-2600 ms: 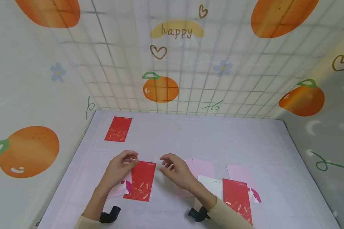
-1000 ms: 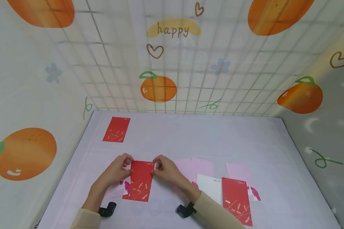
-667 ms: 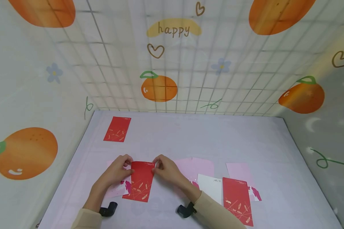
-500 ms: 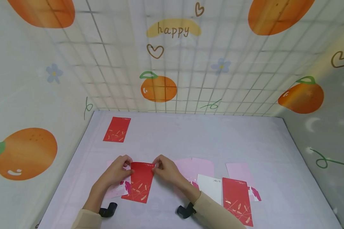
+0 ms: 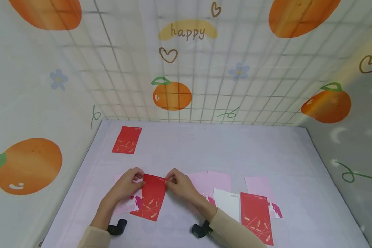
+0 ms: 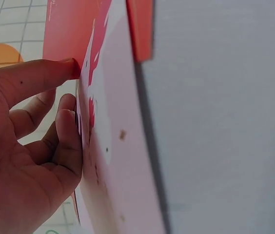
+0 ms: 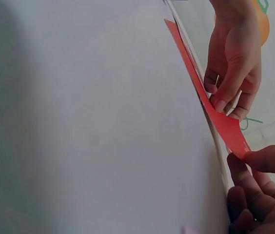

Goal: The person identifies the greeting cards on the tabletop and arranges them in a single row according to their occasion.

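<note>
Both hands are on a red greeting card [image 5: 153, 193] with gold feather prints, lying near the front left of the table. My left hand [image 5: 127, 184] pinches its upper left edge, the thumb [image 6: 62, 69] on the red face. My right hand [image 5: 181, 184] pinches the upper right corner between thumb and fingers. In the right wrist view, the card's top [image 7: 229, 130] bends up between the hands. A pink and white card [image 5: 128, 205] with magenta print lies partly under the left hand and beside the red card.
Another red card [image 5: 127, 140] lies at the back left. Right of the right hand are a pink card [image 5: 216, 181], a white sheet [image 5: 227, 203], a second red card [image 5: 257, 217] and a further pink card [image 5: 257, 186]. A patterned curtain [image 5: 204, 69] borders the table.
The right hand has come left onto the card, and both hands now pinch its upper edges. The card has turned slightly, its lower end shifting left.
</note>
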`<state>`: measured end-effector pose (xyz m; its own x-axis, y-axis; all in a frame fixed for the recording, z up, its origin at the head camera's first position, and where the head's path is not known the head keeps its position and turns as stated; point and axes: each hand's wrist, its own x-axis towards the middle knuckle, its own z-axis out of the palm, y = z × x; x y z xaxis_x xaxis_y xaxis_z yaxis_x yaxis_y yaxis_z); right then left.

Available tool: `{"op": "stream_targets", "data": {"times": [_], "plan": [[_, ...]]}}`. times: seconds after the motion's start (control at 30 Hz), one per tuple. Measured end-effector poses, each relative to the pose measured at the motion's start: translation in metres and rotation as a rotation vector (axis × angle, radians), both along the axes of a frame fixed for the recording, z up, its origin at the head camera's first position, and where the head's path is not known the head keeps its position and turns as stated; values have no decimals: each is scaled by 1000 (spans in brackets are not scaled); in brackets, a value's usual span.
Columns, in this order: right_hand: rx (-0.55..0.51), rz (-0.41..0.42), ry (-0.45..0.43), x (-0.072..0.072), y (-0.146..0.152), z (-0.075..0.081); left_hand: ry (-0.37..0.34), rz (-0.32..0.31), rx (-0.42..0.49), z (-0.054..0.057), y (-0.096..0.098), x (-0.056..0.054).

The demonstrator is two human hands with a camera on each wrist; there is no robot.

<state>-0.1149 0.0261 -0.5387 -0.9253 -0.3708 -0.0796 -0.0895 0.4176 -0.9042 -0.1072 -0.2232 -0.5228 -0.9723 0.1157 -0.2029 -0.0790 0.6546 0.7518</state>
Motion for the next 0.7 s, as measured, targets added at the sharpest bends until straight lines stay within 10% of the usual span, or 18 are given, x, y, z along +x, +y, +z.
{"op": "stream_targets", "data": {"times": [0.7], "plan": [[-221, -46, -109, 0, 23, 4, 33, -1, 59, 9, 16, 0]]}}
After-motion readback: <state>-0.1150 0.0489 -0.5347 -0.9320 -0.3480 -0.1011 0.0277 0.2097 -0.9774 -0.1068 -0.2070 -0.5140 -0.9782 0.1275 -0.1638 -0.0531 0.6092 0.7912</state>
